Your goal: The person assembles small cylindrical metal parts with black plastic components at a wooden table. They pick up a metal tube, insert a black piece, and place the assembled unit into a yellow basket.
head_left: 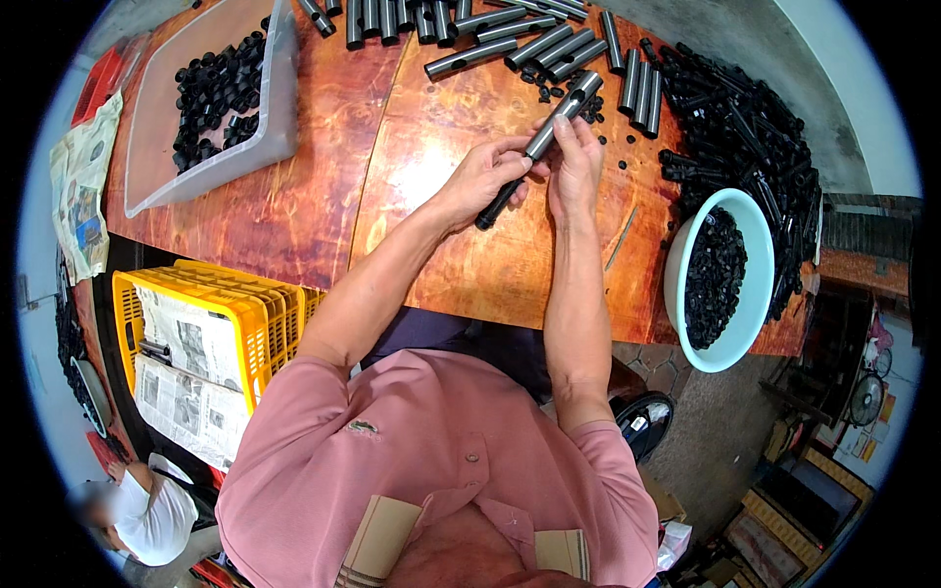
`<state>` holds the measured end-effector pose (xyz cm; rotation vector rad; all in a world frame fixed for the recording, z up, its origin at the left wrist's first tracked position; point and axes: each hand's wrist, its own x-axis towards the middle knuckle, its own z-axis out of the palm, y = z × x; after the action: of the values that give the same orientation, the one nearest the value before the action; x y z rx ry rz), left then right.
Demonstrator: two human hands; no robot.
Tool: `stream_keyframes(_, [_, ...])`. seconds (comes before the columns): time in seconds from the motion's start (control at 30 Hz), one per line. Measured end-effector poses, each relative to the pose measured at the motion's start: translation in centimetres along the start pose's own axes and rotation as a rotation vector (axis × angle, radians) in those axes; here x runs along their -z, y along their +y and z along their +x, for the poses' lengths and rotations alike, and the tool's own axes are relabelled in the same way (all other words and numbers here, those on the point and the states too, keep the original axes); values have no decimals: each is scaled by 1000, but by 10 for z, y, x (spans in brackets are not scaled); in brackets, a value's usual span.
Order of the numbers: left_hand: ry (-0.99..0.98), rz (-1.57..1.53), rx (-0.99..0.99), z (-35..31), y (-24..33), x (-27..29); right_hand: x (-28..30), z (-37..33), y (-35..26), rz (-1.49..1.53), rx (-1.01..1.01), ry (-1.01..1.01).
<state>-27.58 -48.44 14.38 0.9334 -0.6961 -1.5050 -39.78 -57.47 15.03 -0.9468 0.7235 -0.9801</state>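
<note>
Both my hands hold a silver metal tube (549, 137) at a slant over the wooden table. A dark opening shows in its upper side. A black cylindrical piece (496, 206) extends from its lower end, in line with it. My left hand (487, 178) is closed around the join between tube and black piece. My right hand (575, 165) grips the silver tube higher up, its thumb along the side. Just beyond my hands lie small black parts (591, 110) and more silver tubes (556, 47). Some fingers are hidden behind the tube.
A clear plastic bin (284, 127) with black rings stands at left. A pale blue basin (760, 284) of small black parts sits at the right edge, beside a heap of black cylindrical pieces (750, 137). A yellow crate (250, 343) stands below left. Another person (162, 514) is farther left.
</note>
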Motion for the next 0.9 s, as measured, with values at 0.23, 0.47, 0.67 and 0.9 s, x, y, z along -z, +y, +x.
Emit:
stream_keyframes(0.23, [57,16,-17,0,-1,1,-3,-1,-1,-27,2,5])
stream_keyframes(0.47, [113,-28,4,1,1,-1,-4,-1,1,-33,8,10])
stream_keyframes(0.67, [129,-26,9,1,0,-3,-4,-2,2,-42,6,10])
stream_keyframes(0.9, [54,-174,16,2,-3,-1,-6,-2,5,-31,7,15])
